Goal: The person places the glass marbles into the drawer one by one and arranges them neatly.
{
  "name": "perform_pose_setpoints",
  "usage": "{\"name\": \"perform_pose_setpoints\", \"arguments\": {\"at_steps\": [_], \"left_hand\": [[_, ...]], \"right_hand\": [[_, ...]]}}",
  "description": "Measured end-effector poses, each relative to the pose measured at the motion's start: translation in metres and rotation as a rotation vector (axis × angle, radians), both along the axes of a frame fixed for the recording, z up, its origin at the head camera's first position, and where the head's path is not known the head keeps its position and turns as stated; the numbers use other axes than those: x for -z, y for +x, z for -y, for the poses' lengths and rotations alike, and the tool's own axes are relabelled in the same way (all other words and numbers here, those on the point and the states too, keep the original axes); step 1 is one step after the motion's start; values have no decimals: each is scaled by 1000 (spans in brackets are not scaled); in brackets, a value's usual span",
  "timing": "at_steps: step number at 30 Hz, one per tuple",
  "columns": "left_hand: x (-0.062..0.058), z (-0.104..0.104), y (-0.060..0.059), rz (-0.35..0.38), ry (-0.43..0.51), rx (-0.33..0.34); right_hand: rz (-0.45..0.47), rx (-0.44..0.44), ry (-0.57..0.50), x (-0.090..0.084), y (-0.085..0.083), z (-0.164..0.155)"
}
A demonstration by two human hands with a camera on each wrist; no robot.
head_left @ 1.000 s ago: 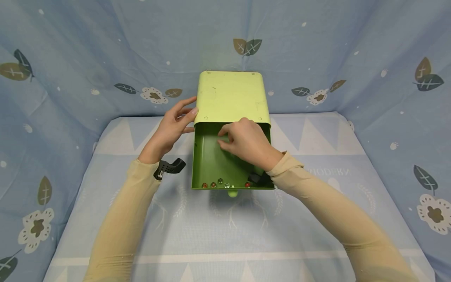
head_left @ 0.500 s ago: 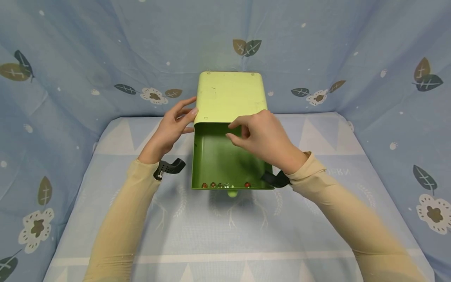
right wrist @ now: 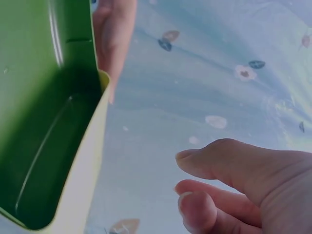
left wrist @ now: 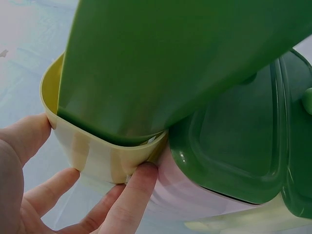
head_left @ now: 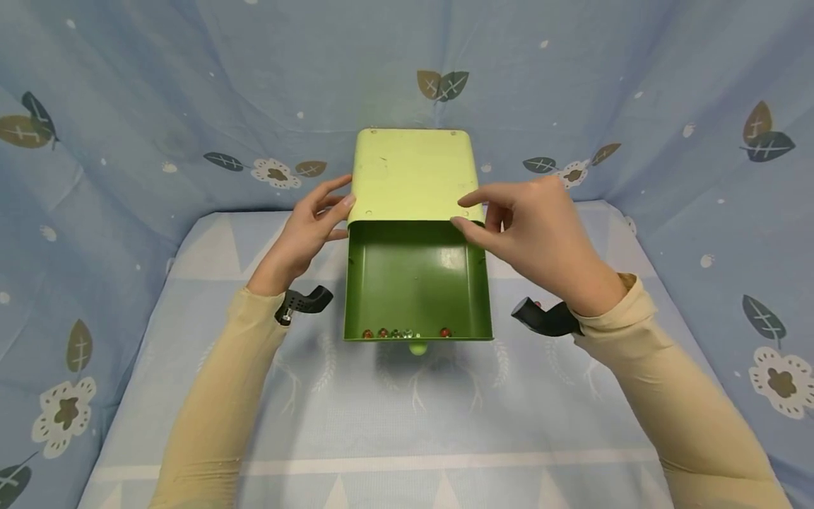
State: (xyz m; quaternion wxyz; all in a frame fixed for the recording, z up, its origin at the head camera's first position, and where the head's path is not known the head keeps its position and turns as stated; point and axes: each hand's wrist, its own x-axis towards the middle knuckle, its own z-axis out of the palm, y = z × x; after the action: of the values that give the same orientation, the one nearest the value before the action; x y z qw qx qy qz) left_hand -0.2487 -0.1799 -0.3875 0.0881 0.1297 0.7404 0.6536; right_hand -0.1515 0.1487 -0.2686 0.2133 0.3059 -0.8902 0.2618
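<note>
A green drawer (head_left: 416,283) is pulled out of the light yellow-green casing (head_left: 413,173) of a small drawer cabinet. Several glass marbles (head_left: 383,333), some reddish and some clear, line the inside of its front edge. My left hand (head_left: 305,237) rests with spread fingertips against the casing's left side; in the left wrist view the fingers (left wrist: 129,204) touch the yellow wall beside the drawer. Over the casing's front right corner, my right hand (head_left: 540,233) hovers with bent fingers. The right wrist view shows a gap between thumb and fingers and nothing held.
Below the pulled-out drawer, the left wrist view shows more dark green drawer fronts (left wrist: 234,126) in a pink casing (left wrist: 185,192). Black wrist camera mounts (head_left: 547,318) jut inward from both sleeves. Patterned blue cloth (head_left: 540,85) surrounds the pale blue tabletop (head_left: 407,410).
My right hand has come out of the drawer and moved right, to above the casing's right corner. The left hand stays in place. One marble has rolled to the drawer's front edge.
</note>
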Motion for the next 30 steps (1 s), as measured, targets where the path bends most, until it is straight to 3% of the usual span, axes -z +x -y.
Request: {"name": "perform_pose_setpoints", "arguments": {"at_steps": [20, 30], "left_hand": [[1, 1, 1, -2, -4, -4], [0, 0, 2, -3, -2, -9]], "right_hand": [[-74, 80, -85, 5, 36, -33], [-21, 125, -186, 20, 46, -41]]}}
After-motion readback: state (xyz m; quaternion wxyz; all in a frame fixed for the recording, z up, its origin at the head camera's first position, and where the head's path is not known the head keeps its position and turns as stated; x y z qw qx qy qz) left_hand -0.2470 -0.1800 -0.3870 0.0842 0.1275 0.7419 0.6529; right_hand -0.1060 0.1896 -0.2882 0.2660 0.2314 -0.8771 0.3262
